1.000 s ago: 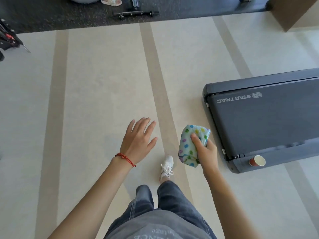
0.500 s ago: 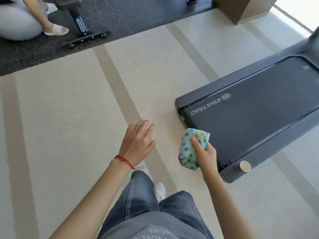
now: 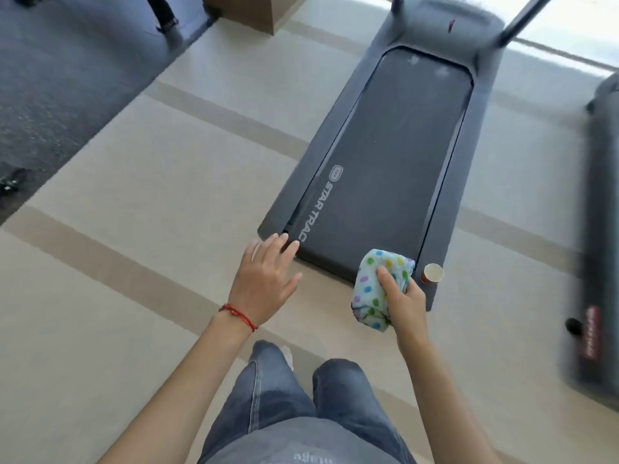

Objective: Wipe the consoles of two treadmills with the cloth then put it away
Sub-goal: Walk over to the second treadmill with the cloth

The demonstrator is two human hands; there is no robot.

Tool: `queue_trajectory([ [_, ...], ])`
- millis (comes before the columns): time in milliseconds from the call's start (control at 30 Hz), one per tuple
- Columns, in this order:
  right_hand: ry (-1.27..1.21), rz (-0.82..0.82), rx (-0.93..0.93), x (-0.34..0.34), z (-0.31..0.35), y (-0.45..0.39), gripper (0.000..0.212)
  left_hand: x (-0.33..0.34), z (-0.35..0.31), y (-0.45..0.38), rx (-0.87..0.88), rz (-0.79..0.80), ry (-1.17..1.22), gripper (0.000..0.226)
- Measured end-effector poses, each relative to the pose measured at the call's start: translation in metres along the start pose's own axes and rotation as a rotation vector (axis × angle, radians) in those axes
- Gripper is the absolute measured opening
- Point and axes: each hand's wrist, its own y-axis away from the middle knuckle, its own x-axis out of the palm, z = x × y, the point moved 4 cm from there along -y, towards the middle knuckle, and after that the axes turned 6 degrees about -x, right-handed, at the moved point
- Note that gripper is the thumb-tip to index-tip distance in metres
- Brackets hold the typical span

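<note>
Head view. Since half a second ago the treadmill (image 3: pixel 385 169) has swung from lying slantwise across the right of the frame to running lengthwise away from the person, its rear end now just ahead of both hands. A second treadmill (image 3: pixel 599 249), blurred, has come into view to the right of the first, with a strip of pale floor (image 3: pixel 134 229) between them. The hands hold much the same pose as before.

The right hand (image 3: pixel 403 296) grips the cloth (image 3: pixel 380 289), a bunched white bundle with coloured dots, thumb pressed across its front. The bundle's long axis runs roughly parallel to the treadmill belt, its far end over the treadmill's rear edge. The left hand (image 3: pixel 264 279) is released, fingers straight and slightly spread, fingertips over the treadmill's rear left corner beside the STAR TRAC lettering; whether they touch it I cannot tell. A red cord (image 3: pixel 238 315) circles that wrist.

A paper cup (image 3: pixel 433 273) stands on the treadmill's rear right corner, just right of the cloth. The console end lies far up the belt, between two uprights. Left of the treadmill the floor is open as far as a dark mat (image 3: pixel 67 78); a brown box (image 3: pixel 258 8) sits beyond the treadmill's far left.
</note>
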Motion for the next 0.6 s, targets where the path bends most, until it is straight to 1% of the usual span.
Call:
queue_trajectory([
  [133, -0.064, -0.082, 0.023, -0.001, 0.005, -0.012, 0.01, 0.007, -0.002, -0.041, 0.1, 0.017, 0.025, 0.05],
  [300, -0.093, -0.164, 0.038, -0.011, 0.013, -0.046, 0.01, 0.026, -0.014, -0.091, 0.172, 0.058, 0.024, 0.051],
  [400, -0.103, -0.19, 0.039, -0.02, 0.024, -0.076, 0.016, 0.037, -0.028, -0.127, 0.202, 0.07, 0.025, 0.052],
  [533, -0.137, -0.207, 0.021, -0.037, 0.046, -0.127, 0.012, 0.049, -0.049, -0.182, 0.219, 0.047, 0.033, 0.051],
  [600, -0.138, -0.205, 0.018, -0.046, 0.061, -0.156, 0.019, 0.052, -0.06, -0.213, 0.21, 0.044, 0.031, 0.051],
])
